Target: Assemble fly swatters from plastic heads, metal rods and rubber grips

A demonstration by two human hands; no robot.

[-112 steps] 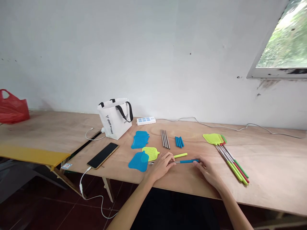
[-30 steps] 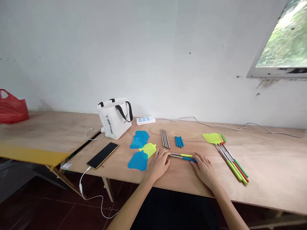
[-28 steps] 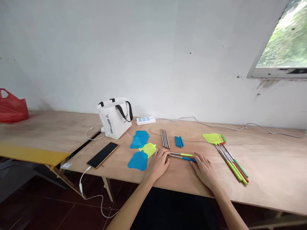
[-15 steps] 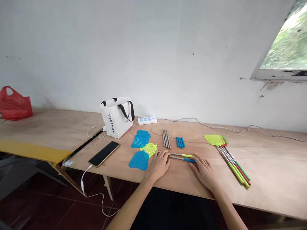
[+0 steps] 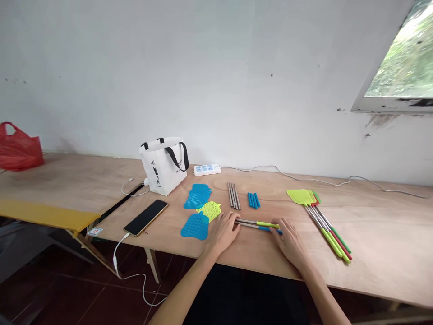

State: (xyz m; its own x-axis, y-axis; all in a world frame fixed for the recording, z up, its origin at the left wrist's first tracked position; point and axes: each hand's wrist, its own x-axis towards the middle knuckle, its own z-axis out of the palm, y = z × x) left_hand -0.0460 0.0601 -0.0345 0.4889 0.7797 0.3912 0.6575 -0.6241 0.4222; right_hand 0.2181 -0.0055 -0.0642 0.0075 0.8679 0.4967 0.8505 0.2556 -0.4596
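Note:
Two metal rods lie side by side on the table between my hands, one with a yellow-green handle and one with a blue handle. My left hand is closed over their bare metal ends. At the other side, the fingers of my right hand close on the handle tips. Left of my left hand lie perforated fly swatter heads: a yellow-green head, a blue head partly overlapping it, and a stack of blue heads behind. Several metal tubes and several blue handles are beyond the rods.
Assembled fly swatters in yellow-green, red and green lie at the right. Toward the left are a phone on a cable, a white tote bag, a power strip and, farther off, a red plastic bag.
The two rods have come slightly toward the table's front edge, and their handles have shifted right. My right hand's fingers have moved around the handle tips.

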